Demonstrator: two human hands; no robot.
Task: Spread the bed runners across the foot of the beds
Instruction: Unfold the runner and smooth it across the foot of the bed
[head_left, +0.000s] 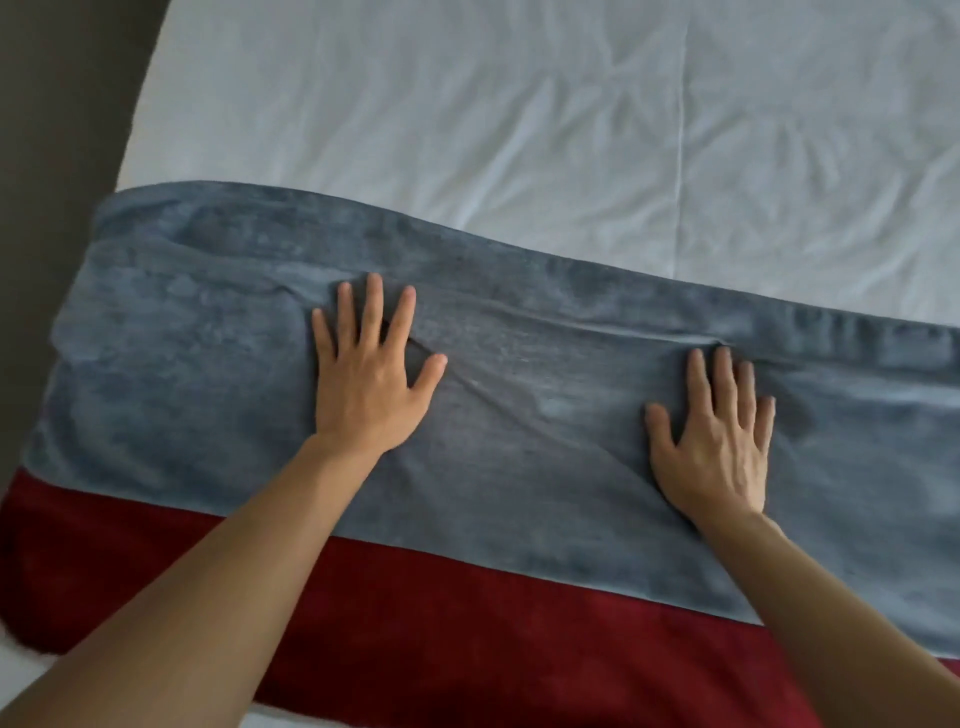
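Bed runners lie across the near end of the bed (519, 104) — a grey-blue runner (182, 338) on top and a dark red runner (467, 623) beneath it, closer to the camera. The grey-blue runner spans the view from the bed's left edge to the right border of the frame, its far edge curving slightly against the white sheet (571, 156). The dark red runner shows as a band along the near side, with the grey-blue one overlapping its far part; its left end is rounded off near the corner of the bed. Both hands rest flat on the grey-blue runner, well apart from each other. The left hand (366, 384) lies palm down with its fingers straight and fanned out, thumb held out to the side. The right hand (719, 441) also lies palm down, fingers straight and closer together, thumb spread — neither hand grips or pinches any cloth. Between the two hands the grey-blue fabric shows shallow wrinkles, and a ridge runs along it just beyond the right fingertips. The white sheet past the runners is creased, with one long fold line running away from the camera. A dark floor (47, 130) shows to the left of the bed.
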